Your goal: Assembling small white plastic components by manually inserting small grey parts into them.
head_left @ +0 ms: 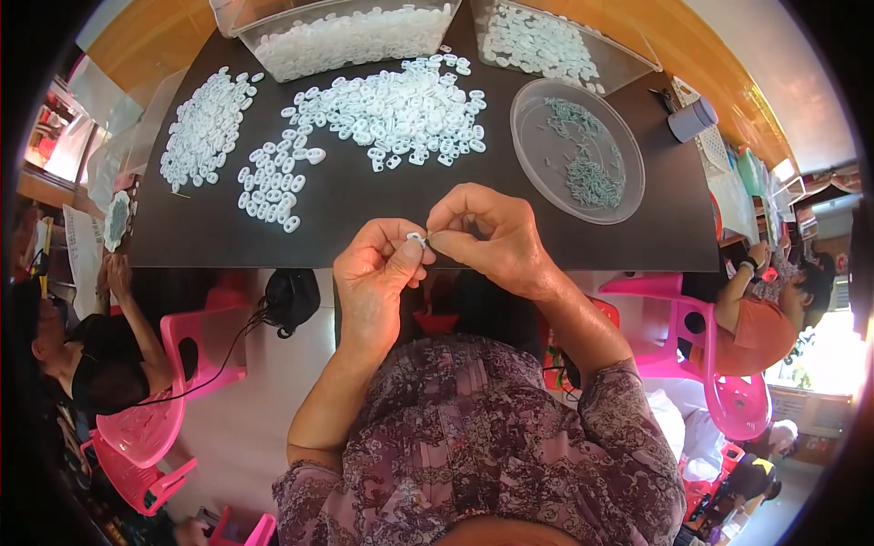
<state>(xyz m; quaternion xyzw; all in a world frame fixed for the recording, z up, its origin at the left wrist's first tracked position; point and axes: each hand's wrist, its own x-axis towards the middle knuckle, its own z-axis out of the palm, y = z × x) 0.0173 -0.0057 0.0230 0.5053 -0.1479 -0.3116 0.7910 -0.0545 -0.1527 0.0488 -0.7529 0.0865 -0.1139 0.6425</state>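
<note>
Just over the table's near edge, my left hand [375,278] pinches a small white plastic piece [415,237] between thumb and fingertips. My right hand [499,238] meets it from the right, thumb and finger pressed together at the piece's side; whatever tiny thing they hold is hidden. A big heap of white oval pieces with holes [401,111] lies beyond my hands. To its left are a smaller group of such pieces [270,182] and another pile [209,127]. Small grey-green screw-like pins [594,182] lie in a round clear tray [530,164] at right.
At the back stand two clear bins, one left [273,68] and one right [628,50], holding white pieces. A grey-purple cup [694,120] sits at the right edge of the dark table [364,205]. Pink chairs [173,382] and other people are at both sides.
</note>
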